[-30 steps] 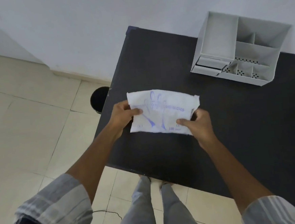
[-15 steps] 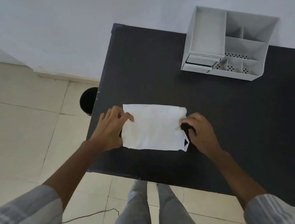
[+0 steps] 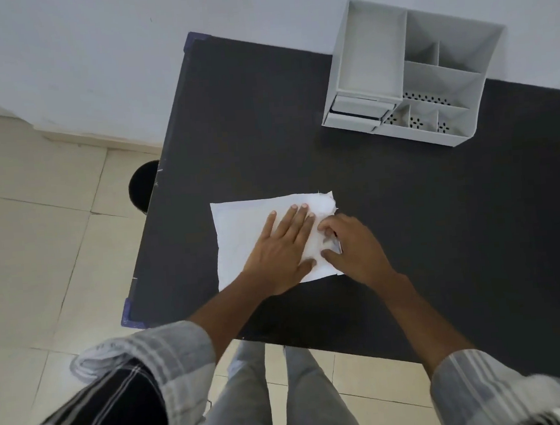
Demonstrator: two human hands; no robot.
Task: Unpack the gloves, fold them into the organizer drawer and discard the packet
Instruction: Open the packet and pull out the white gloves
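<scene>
Packet (image 3: 240, 235) pinned flat on tabletop (image 3: 441, 233), unopened.
Left hand (image 3: 281, 249) fingers spread, pressing; right hand (image 3: 351, 247) fingers pinching right edge. Risk: uneven tear rips gloves inside.

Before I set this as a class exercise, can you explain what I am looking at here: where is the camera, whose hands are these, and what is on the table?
There is no machine here. A person wears a wide-angle camera on the head, so the one picture looks down past their own arms and legs.

The left hand lies flat, palm down, on a white packet, pressing it onto the black table. The right hand has its fingertips at the packet's right edge, as if working at it; whether it is pinching the edge I cannot tell. No gloves are out yet.

At the table's far right stands a grey organizer with several open compartments and a small drawer at its front left. On the floor beside the table's left edge is a round black thing, possibly a bin.
</scene>
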